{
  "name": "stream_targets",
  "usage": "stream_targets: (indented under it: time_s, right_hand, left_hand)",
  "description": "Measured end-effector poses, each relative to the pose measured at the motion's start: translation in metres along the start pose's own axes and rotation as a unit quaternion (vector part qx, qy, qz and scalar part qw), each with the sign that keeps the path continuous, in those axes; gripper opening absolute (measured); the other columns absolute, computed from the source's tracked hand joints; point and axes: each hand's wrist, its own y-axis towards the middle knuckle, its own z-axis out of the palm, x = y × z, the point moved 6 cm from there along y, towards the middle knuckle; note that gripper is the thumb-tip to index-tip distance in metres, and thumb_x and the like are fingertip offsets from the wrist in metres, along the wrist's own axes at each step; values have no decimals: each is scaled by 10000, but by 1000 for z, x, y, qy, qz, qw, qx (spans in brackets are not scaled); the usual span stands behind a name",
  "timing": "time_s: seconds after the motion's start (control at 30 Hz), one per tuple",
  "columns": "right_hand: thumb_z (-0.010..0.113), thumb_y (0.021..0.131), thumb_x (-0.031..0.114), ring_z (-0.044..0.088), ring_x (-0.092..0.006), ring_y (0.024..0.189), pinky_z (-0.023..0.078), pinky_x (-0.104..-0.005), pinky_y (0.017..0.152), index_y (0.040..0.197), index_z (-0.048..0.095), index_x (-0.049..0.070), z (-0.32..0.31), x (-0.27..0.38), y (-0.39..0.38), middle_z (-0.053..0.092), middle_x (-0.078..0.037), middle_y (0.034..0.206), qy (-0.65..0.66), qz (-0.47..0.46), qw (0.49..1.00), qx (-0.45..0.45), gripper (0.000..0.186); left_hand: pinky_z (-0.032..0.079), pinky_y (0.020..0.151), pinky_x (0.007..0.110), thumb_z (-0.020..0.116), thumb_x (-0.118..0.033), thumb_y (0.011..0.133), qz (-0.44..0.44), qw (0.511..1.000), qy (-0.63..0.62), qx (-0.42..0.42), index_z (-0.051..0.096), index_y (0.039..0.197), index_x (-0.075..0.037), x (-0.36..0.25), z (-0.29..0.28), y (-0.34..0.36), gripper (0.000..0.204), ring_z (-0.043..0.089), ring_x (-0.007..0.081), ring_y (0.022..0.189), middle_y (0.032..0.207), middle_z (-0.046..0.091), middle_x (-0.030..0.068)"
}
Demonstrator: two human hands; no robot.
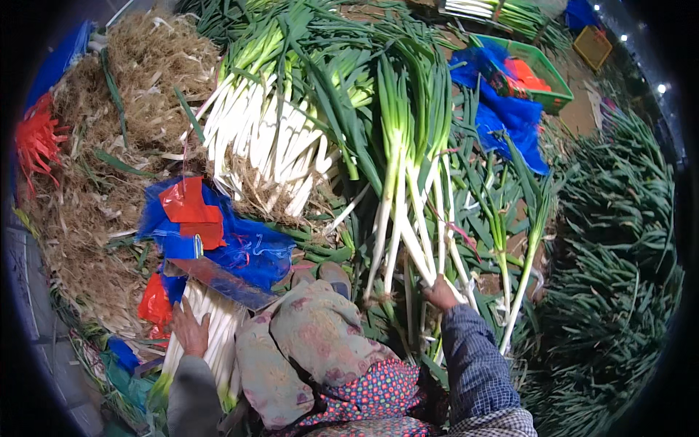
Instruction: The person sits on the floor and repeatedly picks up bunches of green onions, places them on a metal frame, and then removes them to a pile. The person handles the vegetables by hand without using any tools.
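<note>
My left hand (191, 331) lies with its fingers apart on a bundle of trimmed white scallion stalks (220, 328), their green ends toward my body. On the right, my right hand (440, 293) is closed around the white lower end of a long scallion (413, 240). That scallion lies among several others whose green leaves stretch away from me. A flat, dark metal plate (222, 282) with a worn surface rests across the far end of the trimmed bundle. Past it, a heap of white-stemmed scallions (269, 138) still has brown roots on.
Root trimmings (138, 95) are piled at the left. Blue mesh with red plastic (240, 244) lies in front of my knees. A green crate (550, 76) stands at the far right beside more blue mesh (510, 120). Dense green leaves (611, 291) fill the right side.
</note>
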Motion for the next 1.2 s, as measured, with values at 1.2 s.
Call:
stream_targets:
  time_s: [1.2]
  right_hand:
    - [603,787,64,616,-386,614,523,-464,533,1309,290,-149,-51,175,-173,569,-277,856,78,-287,955,-11,644]
  left_hand:
    - [478,833,358,752,-226,809,61,704,-678,205,424,1320,14,-381,-149,-69,652,579,214,952,1034,594,106]
